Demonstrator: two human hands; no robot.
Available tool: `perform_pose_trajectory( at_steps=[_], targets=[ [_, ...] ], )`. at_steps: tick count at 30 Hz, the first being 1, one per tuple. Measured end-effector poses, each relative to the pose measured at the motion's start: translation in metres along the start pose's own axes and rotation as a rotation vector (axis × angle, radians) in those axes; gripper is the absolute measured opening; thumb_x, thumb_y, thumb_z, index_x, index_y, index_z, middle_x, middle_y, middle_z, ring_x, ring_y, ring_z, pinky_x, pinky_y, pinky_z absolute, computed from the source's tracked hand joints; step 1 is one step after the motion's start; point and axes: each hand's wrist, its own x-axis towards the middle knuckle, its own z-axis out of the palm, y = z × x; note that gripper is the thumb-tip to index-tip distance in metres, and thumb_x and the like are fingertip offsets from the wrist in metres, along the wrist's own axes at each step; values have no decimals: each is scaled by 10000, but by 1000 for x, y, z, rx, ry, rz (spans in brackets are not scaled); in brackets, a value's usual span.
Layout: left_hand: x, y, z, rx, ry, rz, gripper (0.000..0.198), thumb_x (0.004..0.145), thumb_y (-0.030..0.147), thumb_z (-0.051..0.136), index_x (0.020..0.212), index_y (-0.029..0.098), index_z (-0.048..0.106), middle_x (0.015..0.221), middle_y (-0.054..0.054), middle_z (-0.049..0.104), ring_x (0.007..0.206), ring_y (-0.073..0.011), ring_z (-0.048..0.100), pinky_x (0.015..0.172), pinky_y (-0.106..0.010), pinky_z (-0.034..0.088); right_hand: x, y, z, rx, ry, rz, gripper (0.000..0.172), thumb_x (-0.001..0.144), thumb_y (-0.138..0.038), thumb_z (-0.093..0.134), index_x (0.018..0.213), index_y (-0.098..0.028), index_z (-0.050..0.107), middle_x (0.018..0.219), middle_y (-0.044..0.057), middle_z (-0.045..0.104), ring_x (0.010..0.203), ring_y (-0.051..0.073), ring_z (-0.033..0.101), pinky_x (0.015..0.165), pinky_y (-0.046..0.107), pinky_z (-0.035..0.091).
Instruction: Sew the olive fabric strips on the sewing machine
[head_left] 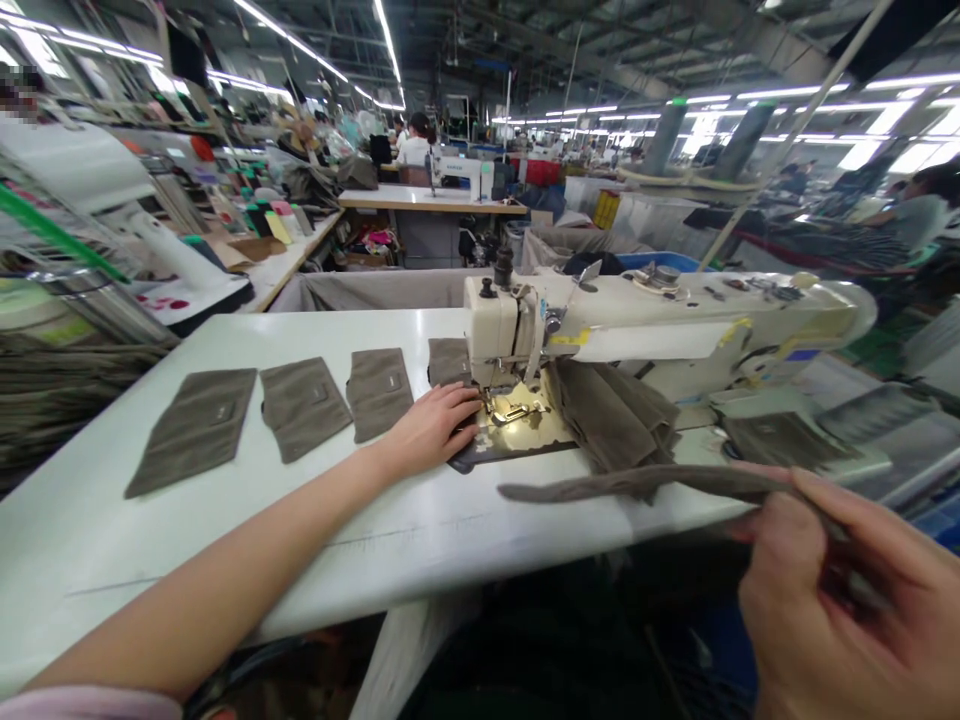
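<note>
My left hand (pixel 431 428) lies flat on the white table (pixel 315 520), fingertips at the presser foot (pixel 510 410) of the cream sewing machine (pixel 660 325), touching a dark cloth edge there. My right hand (pixel 840 600), close to the camera at lower right, pinches a long olive-brown fabric strip (pixel 645 483) that stretches left above the table edge. A bunch of the same fabric (pixel 615 415) lies under the machine arm. Several olive-brown cloth pieces (pixel 304 407) lie in a row to the left of the machine.
A stack of cut pieces (pixel 780 438) rests right of the machine. Folded fabric piles (pixel 52 390) sit at far left. Other sewing stations (pixel 431 195) and a seated person (pixel 416 140) are behind; another person (pixel 911 215) works at far right.
</note>
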Motion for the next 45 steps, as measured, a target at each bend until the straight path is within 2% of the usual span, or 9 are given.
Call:
perform_pose_trajectory(
  at_steps=[12,15,19,22,25,28,32,37,45],
  targets=[
    [-51,-20,-27,-186,116,-225,479,968,523,469,1160,151,700,1332,-170,625,1274,-315,551,1102,-542,423,-3,-41,40,-194,92,-104,157,951,-294,669,1102,-251,677,733,-7,745,422,107,579,472,252,487],
    [-55,23,-41,-603,126,-585,658,941,691,366,953,126,704,977,-166,725,955,-287,690,888,-478,560,2,-46,31,-88,-7,-110,174,1001,-340,563,1077,-232,676,834,57,780,578,188,713,516,293,552],
    [-50,69,-51,-1657,-361,-781,906,862,854,199,1055,106,670,949,-186,749,861,-291,725,705,-403,589,0,-60,22,118,-174,-375,149,986,-263,560,1094,-251,662,958,55,794,738,191,766,643,273,611],
    [-43,70,-50,-1937,-115,-844,517,934,582,524,1038,101,683,1019,-147,754,930,-219,714,810,-311,573,-15,-69,32,239,-242,-521,229,909,-172,653,1120,-259,647,958,23,797,748,167,762,650,242,600],
    [-41,63,-48,-1905,119,-870,193,819,179,720,998,108,708,968,-92,760,820,-147,703,794,-228,551,-37,-65,52,424,-318,-403,185,924,-295,652,1097,-230,648,1043,69,779,589,133,689,537,242,553],
    [-44,72,-47,-1888,116,-841,265,736,183,813,981,133,725,931,-62,755,777,-136,690,738,-217,542,-51,-52,72,547,-319,68,315,920,-370,658,1191,-212,636,1095,97,734,427,65,461,432,235,449],
    [-48,94,-51,-1770,34,-777,271,696,300,864,902,169,749,792,0,731,687,-90,632,643,-175,475,-52,-48,84,702,-559,510,385,854,-480,712,1114,-196,706,555,-57,529,451,101,395,430,217,359],
    [-36,91,-65,-1482,-108,-632,278,685,307,835,930,190,778,870,-8,756,781,-133,645,724,-227,488,-39,-60,92,704,-640,647,352,821,-522,686,727,-185,718,608,-5,575,548,124,452,520,249,371],
    [-6,48,-53,-1072,29,-700,209,696,374,743,759,174,745,755,-9,717,700,-147,594,665,-262,446,-48,-56,109,689,-717,768,422,800,-562,636,929,-184,772,771,43,710,642,180,577,611,292,457]
  ],
)
